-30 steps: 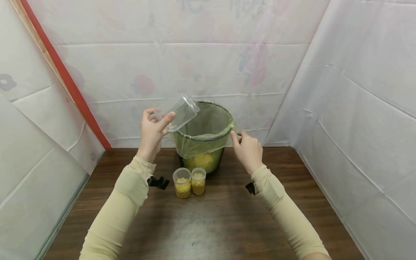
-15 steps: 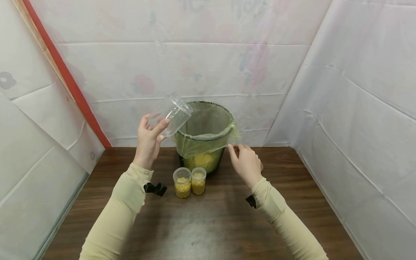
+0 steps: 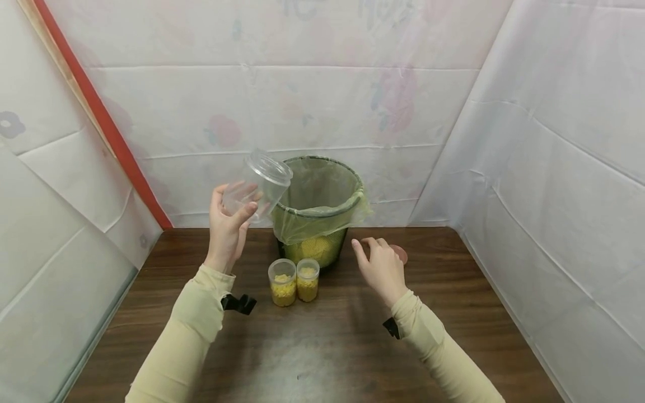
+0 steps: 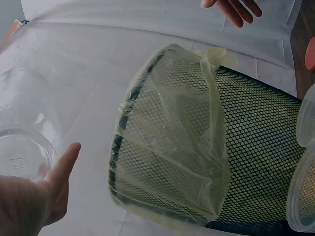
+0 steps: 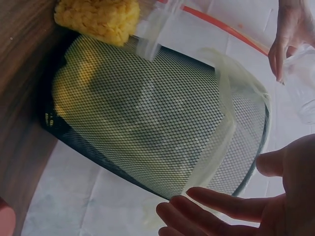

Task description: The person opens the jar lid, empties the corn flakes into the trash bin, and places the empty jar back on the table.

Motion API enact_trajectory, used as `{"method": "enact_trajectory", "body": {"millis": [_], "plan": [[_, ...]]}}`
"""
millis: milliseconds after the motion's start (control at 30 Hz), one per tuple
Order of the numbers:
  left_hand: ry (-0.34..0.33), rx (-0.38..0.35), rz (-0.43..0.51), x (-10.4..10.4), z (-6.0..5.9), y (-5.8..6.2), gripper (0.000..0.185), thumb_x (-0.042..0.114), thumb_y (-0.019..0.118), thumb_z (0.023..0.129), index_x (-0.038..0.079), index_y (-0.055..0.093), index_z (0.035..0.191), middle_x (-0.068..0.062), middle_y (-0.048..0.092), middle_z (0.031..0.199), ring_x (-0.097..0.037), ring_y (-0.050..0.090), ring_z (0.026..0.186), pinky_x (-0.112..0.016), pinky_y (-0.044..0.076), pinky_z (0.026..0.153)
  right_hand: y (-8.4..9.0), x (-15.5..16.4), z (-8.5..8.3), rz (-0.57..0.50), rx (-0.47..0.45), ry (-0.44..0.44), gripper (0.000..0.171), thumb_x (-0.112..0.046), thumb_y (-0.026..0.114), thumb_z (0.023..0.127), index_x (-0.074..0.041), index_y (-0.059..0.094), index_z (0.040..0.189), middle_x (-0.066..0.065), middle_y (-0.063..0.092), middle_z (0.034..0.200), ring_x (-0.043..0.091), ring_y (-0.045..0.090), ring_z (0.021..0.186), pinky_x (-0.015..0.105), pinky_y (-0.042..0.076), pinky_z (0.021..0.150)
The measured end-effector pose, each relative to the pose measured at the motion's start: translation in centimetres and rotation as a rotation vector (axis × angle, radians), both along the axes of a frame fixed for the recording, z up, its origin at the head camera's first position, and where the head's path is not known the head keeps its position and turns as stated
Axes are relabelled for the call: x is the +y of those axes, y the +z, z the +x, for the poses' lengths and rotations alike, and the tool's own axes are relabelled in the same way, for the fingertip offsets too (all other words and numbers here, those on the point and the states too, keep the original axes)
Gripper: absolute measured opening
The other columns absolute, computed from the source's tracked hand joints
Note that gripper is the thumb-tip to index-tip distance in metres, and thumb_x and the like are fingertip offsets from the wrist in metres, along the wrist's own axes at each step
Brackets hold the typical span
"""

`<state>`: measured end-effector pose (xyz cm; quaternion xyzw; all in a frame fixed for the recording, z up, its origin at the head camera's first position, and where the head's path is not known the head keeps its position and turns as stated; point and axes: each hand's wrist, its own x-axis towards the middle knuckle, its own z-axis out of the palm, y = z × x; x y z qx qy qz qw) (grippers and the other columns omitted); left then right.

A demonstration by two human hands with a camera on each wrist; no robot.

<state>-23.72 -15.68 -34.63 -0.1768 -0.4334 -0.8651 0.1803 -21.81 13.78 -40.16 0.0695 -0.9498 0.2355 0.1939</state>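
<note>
My left hand (image 3: 225,232) grips a clear plastic jar (image 3: 272,170), thumb on the near side and fingers behind it. Nothing shows inside the jar; it tilts with its mouth up and to the right, at the bin's left rim. A dark mesh bin (image 5: 142,108) stands upright, lined with a thin yellow-green bag (image 3: 307,230) folded over its rim. To the right of the bin, my right hand (image 3: 384,268) hovers with relaxed, loosely bent fingers, holding nothing and apart from the bag.
Two clear jars, a left one (image 3: 284,288) and a right one (image 3: 308,285), stand before the bin, partly filled with small yellow pieces. A reddish-brown round lid (image 3: 401,254) lies behind my right hand on the wooden table (image 3: 342,347). White sheeting (image 3: 322,106) surrounds the table.
My right hand has let go of the bag's edge and dropped toward the table. My left hand has drawn the jar left and down, turning it more upright.
</note>
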Motion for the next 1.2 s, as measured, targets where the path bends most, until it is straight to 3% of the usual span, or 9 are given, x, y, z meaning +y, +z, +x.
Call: {"method": "enact_trajectory", "body": {"millis": [267,400,500,700,833,1000,1200], "plan": [[-0.038,0.051,-0.014,-0.3,0.7,-1.3,0.068,-0.014,0.068,0.076,0.004,0.040,0.135,-0.019,0.050,0.125,-0.036,0.051,0.114,-0.043,0.051,0.093,-1.7,0.8,0.7,-0.008,-0.019,0.042,0.050,-0.046,0.048,0.096,-0.002,0.065,0.114,0.018,0.064,0.106,0.034,0.065,0.087,0.048,0.053,0.071],[-0.050,0.091,-0.014,-0.5,0.9,-1.9,0.064,-0.015,0.068,0.075,-0.002,0.039,0.131,-0.017,0.052,0.128,-0.039,0.049,0.118,-0.046,0.050,0.093,-2.3,1.1,0.9,-0.024,-0.038,0.086,0.049,-0.042,0.051,0.096,0.000,0.062,0.118,0.020,0.062,0.109,0.034,0.063,0.095,0.048,0.052,0.081],[-0.050,0.106,-0.003,-0.6,1.1,-2.4,0.061,-0.015,0.066,0.076,0.000,0.039,0.129,-0.018,0.051,0.129,-0.039,0.049,0.120,-0.047,0.050,0.093,-2.8,1.5,1.0,-0.033,-0.062,0.106,0.051,-0.043,0.050,0.096,0.000,0.060,0.122,0.020,0.061,0.113,0.034,0.061,0.101,0.047,0.051,0.085],[-0.028,0.103,0.045,-1.2,1.6,-3.1,0.057,-0.018,0.061,0.077,0.008,0.042,0.123,-0.018,0.049,0.131,-0.038,0.050,0.120,-0.046,0.052,0.090,-3.9,2.2,1.3,-0.033,-0.098,0.121,0.055,-0.045,0.048,0.096,0.000,0.056,0.127,0.019,0.057,0.120,0.034,0.056,0.112,0.047,0.048,0.092],[-0.019,0.105,0.080,-1.7,1.8,-3.6,0.060,-0.023,0.057,0.074,0.005,0.041,0.124,-0.019,0.049,0.129,-0.035,0.053,0.118,-0.047,0.052,0.090,-4.4,2.9,1.6,-0.026,-0.115,0.120,0.056,-0.046,0.050,0.095,0.000,0.056,0.128,0.019,0.055,0.124,0.035,0.053,0.117,0.049,0.046,0.095],[0.016,0.081,0.057,-2.1,2.0,-4.1,0.066,-0.025,0.055,0.073,0.000,0.043,0.132,-0.018,0.052,0.124,-0.037,0.052,0.119,-0.045,0.052,0.090,-5.2,3.9,1.8,-0.016,-0.138,0.118,0.059,-0.047,0.049,0.095,0.001,0.053,0.130,0.021,0.050,0.129,0.037,0.049,0.120,0.052,0.045,0.096],[0.042,0.049,0.067,-2.3,2.7,-5.4,0.066,-0.027,0.054,0.073,-0.001,0.043,0.133,-0.019,0.049,0.129,-0.038,0.051,0.121,-0.044,0.051,0.092,-6.5,5.1,2.2,0.016,-0.163,0.141,0.063,-0.046,0.051,0.095,0.002,0.047,0.135,0.024,0.045,0.135,0.041,0.045,0.123,0.054,0.043,0.096]]}}
